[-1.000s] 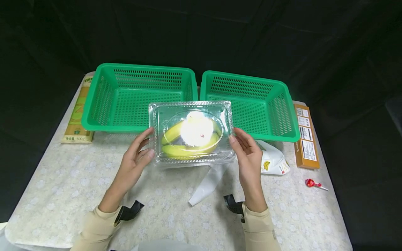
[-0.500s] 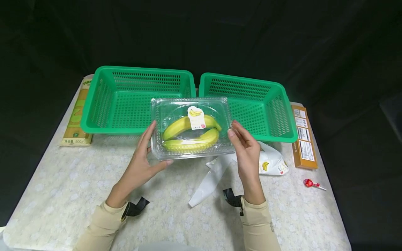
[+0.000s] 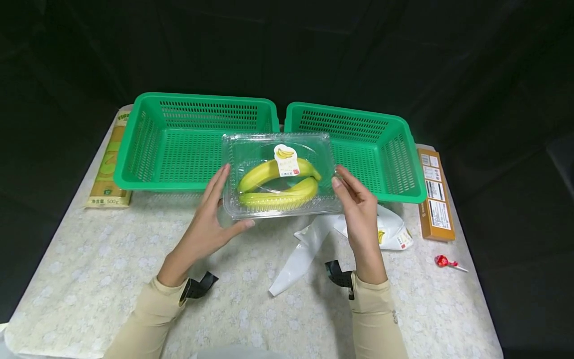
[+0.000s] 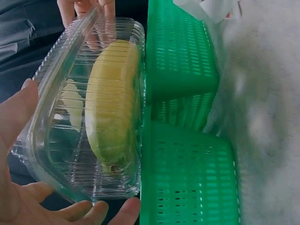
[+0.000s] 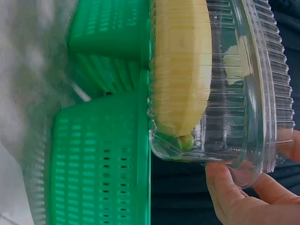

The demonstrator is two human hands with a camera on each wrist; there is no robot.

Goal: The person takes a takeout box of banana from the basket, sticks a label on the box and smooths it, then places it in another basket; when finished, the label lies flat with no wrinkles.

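Observation:
A clear plastic clamshell box [image 3: 251, 149] is held up over the near rims of two green baskets. Inside it lie two bananas [image 3: 278, 200] under a white label [image 3: 287, 160] with a banana picture. My left hand [image 3: 199, 237] grips the box's left side, fingers along the edge and thumb near the front corner. In the left wrist view, left fingertips [image 4: 96, 211] reach around the box's end. My right hand [image 3: 360, 222] pinches the right edge between thumb and fingers; the right wrist view shows right fingers [image 5: 225, 187] at the box's rim.
The left basket [image 3: 157, 186] and right basket [image 3: 354, 110] stand side by side at the back. A yellow-green 500g packet [image 3: 107, 172] lies left, an orange box [image 3: 436, 199] right. A lollipop [image 3: 443, 261], a white banana-print wrapper [image 3: 394, 234] and its white strip [image 3: 293, 267] lie nearer.
The box has shifted away from me and slightly right. Its glare has gone, so the label shows. My left thumb has moved from the side to the front corner.

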